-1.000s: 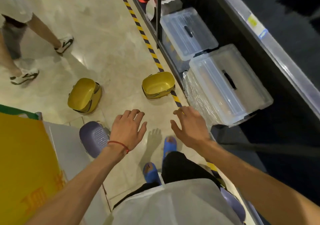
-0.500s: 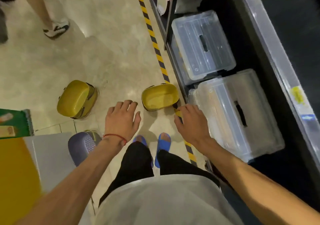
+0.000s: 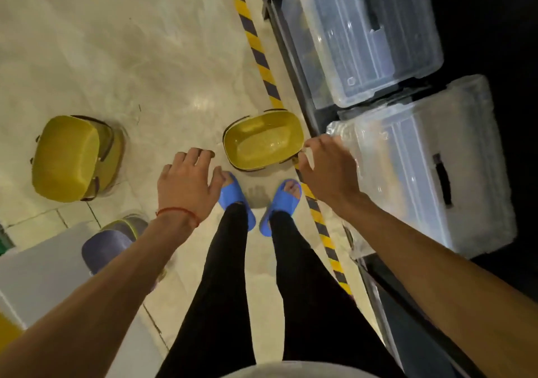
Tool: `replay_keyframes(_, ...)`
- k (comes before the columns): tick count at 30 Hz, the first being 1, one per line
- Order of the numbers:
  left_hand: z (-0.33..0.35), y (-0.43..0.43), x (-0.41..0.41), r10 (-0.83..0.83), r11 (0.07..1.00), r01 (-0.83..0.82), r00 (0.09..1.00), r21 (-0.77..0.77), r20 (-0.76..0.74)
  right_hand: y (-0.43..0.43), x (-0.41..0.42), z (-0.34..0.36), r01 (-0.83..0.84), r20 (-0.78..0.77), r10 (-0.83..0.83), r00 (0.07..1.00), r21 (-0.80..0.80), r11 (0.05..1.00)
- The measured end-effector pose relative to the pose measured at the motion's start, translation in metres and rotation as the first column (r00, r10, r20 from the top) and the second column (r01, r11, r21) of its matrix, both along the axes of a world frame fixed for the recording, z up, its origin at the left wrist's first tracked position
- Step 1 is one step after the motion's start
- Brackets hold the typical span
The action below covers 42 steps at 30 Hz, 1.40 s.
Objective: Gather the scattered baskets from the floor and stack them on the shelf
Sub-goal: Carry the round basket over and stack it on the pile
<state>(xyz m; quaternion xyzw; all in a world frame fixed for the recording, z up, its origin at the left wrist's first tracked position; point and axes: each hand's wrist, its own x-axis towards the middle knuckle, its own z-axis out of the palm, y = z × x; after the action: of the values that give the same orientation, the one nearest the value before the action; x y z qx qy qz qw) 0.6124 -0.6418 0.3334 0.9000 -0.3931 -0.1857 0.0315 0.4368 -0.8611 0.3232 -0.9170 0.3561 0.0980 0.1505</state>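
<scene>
Left hand (image 3: 189, 185) and right hand (image 3: 326, 171) hover apart, fingers loose, empty, flanking the upright yellow basket (image 3: 263, 145).
Basket sits on the striped tape (image 3: 256, 49), clear bins (image 3: 364, 37) close on its right; open floor left, with a tipped yellow basket (image 3: 68, 159) and purple basket (image 3: 104, 246).

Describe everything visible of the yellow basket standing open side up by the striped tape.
The yellow basket looks like smooth plastic, a rounded rectangle with dark handles folded along its rim. It sits empty, open side up, on the floor, over the striped tape. The right hand hovers at its rim; contact unclear.
</scene>
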Motion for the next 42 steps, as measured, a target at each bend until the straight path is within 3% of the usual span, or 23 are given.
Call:
replay_keyframes(5, -0.095, -0.022, 0.007, 0.202, 0.979, -0.195, 0.969, 0.062, -0.142, -0.023, 0.008, -0.099, 0.173, -0.004, -0.175, 0.985, 0.178, 0.969)
replay_keyframes(11, -0.228, -0.044, -0.011, 0.496, 0.868, -0.469, 0.821, 0.164, -0.283, -0.043, 0.004, -0.238, 0.323, -0.096, -0.309, 0.946, 0.268, 0.907)
replay_keyframes(13, -0.272, -0.05, -0.016, 0.582, 0.812, -0.554, 0.742, 0.186, -0.331, -0.056, 0.005, -0.277, 0.351, -0.104, -0.335, 0.936, 0.255, 0.901)
replay_keyframes(17, -0.344, -0.066, -0.016, 0.757, 0.576, -0.802, 0.449, 0.16, -0.475, -0.083, 0.007, -0.341, 0.422, -0.11, -0.407, 0.907, 0.274, 0.864)
replay_keyframes(19, -0.367, -0.075, -0.017, 0.773, 0.511, -0.849, 0.384, 0.136, -0.505, -0.094, 0.01, -0.362, 0.455, -0.077, -0.465, 0.882, 0.395, 0.798)
replay_keyframes(22, -0.387, -0.087, -0.02, 0.791, 0.445, -0.887, 0.325, 0.123, -0.518, -0.098, 0.017, -0.378, 0.524, -0.109, -0.595, 0.796, 0.617, 0.587)
replay_keyframes(24, -0.393, -0.091, -0.021, 0.827, 0.388, -0.909, 0.269, 0.155, -0.493, -0.097, 0.02, -0.382, 0.541, -0.126, -0.633, 0.764, 0.659, 0.522)
replay_keyframes(33, -0.335, -0.076, -0.019, 0.876, 0.309, -0.937, 0.215, 0.161, -0.432, -0.072, 0.01, -0.326, 0.654, -0.121, -0.76, 0.638, 0.607, 0.452)
replay_keyframes(42, -0.185, -0.042, -0.012, 0.848, 0.417, -0.892, 0.312, 0.175, -0.429, -0.033, -0.012, -0.189, 0.718, -0.08, -0.8, 0.595, 0.5, 0.484)
